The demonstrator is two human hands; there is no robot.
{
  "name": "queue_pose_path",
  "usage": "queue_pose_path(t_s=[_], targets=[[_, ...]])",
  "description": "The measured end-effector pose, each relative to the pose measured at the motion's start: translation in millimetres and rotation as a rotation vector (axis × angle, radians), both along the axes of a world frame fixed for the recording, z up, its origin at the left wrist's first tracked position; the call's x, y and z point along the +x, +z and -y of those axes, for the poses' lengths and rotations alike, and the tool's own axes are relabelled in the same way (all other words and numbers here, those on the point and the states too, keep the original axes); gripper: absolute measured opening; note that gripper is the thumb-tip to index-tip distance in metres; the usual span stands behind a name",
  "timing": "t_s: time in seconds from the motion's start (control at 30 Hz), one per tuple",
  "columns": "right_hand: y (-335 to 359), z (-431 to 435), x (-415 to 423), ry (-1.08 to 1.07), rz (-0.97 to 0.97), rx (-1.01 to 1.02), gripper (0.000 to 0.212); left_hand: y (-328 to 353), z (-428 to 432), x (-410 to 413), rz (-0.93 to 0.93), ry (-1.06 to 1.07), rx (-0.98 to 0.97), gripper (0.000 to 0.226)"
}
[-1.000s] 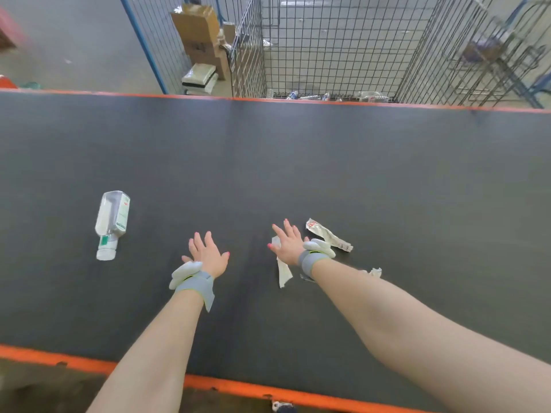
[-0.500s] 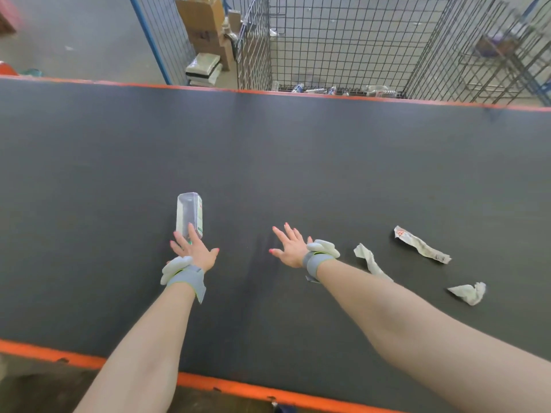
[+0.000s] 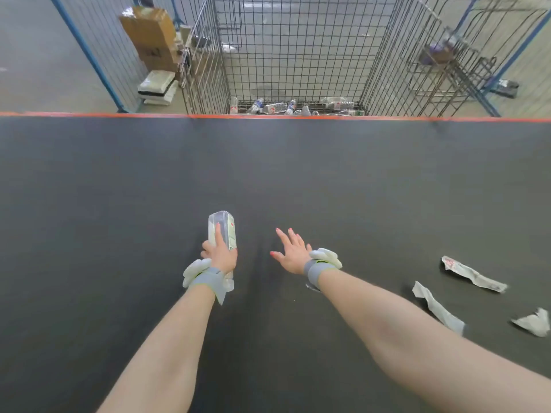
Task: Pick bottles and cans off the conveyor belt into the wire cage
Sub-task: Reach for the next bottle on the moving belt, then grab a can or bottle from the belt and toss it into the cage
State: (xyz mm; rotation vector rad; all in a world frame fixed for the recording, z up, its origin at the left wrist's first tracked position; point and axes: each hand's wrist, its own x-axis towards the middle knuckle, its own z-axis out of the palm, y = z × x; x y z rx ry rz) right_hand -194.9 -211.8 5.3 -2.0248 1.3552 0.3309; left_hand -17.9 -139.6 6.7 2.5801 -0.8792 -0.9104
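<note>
A clear plastic bottle [image 3: 224, 228] with a white and green label sits at the middle of the dark conveyor belt [image 3: 328, 174], its base pointing away from me. My left hand [image 3: 219, 253] grips its lower part, the index finger laid along its side. My right hand [image 3: 291, 251] hovers just to the right of the bottle with fingers spread and holds nothing. Beyond the belt's far orange edge stands the wire cage [image 3: 298, 55], with several bottles [image 3: 277, 107] lying on its floor.
Three scraps of crumpled paper lie on the belt at the right: a long wrapper [image 3: 472, 274], a strip [image 3: 436, 307] and a wad [image 3: 532, 321]. Cardboard boxes [image 3: 150, 34] stand left of the cage. More wire frames [image 3: 456, 64] stand to its right.
The bottle rode the belt rightward to my left hand, which has now closed round it. The paper scraps drifted further right. My right hand stayed spread over the belt.
</note>
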Motion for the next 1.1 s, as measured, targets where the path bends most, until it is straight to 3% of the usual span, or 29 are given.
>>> queue_pose_path(t_s=[0.23,0.3,0.4,0.43,0.5,0.57,0.7,0.9,1.1], targets=[[20,133,7,-0.346,0.141,0.070,0.068,44,171,-2,-0.530,0.316,-0.213,0.089],[35,182,26,-0.446,0.224,0.039,0.069,67,248,18,-0.593,0.383,-0.319,0.090],[67,246,59,-0.499,0.397,-0.023,0.067,128,324,43,-0.629,0.193,-0.387,0.078],[75,268,72,-0.492,0.446,-0.042,0.066,129,349,55,-0.551,0.119,-0.380,0.077],[87,295,88,-0.478,0.510,-0.065,0.064,141,364,56,-0.467,-0.022,-0.306,0.095],[88,305,96,-0.463,0.509,-0.084,0.064,123,365,50,-0.360,-0.071,-0.270,0.102],[78,282,92,-0.464,0.453,-0.063,0.067,75,328,26,-0.414,0.205,-0.161,0.103],[69,198,58,-0.435,0.260,0.057,0.069,61,220,5,-0.174,-0.032,0.047,0.089],[74,103,16,-0.360,0.192,0.113,0.070,63,111,-12,-0.134,-0.087,0.145,0.090]])
